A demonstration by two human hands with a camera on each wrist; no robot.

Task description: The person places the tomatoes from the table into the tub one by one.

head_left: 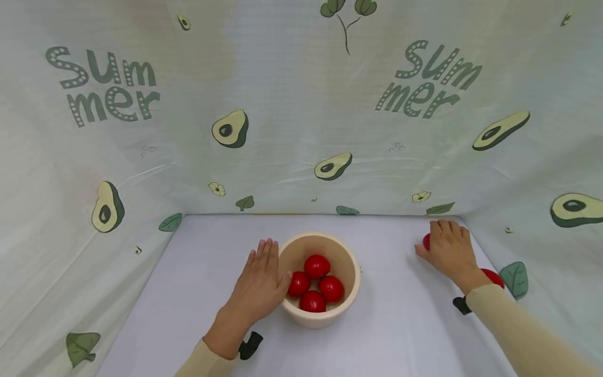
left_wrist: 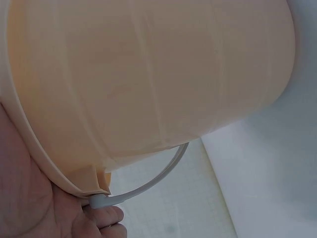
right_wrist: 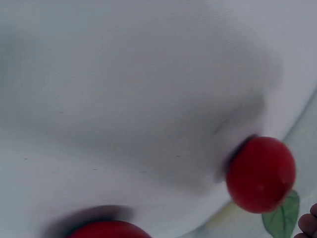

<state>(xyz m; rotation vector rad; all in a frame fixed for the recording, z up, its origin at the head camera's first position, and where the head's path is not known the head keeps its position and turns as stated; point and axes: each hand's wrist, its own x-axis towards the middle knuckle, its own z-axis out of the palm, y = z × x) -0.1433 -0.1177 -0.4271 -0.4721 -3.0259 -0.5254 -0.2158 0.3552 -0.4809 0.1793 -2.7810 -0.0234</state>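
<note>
A cream plastic bucket (head_left: 316, 320) stands on the table with several glossy red balls (head_left: 317, 266) inside. My left hand (head_left: 261, 283) rests against its left side, fingers straight and thumb over the rim. In the left wrist view the palm lies along the bucket's rim (left_wrist: 37, 141), beside the grey handle (left_wrist: 151, 183). Far to the right, my right hand (head_left: 449, 248) reaches over a red ball (head_left: 426, 241), partly hidden under the fingers. The right wrist view shows the fingertips (right_wrist: 308, 225) close to a red ball (right_wrist: 261, 174), with a gap between.
Another red ball (head_left: 492, 278) lies by the right edge of the white table (head_left: 386, 335), partly behind my right wrist. A cloth (head_left: 282, 78) printed with avocados and leaves hangs around the back and sides.
</note>
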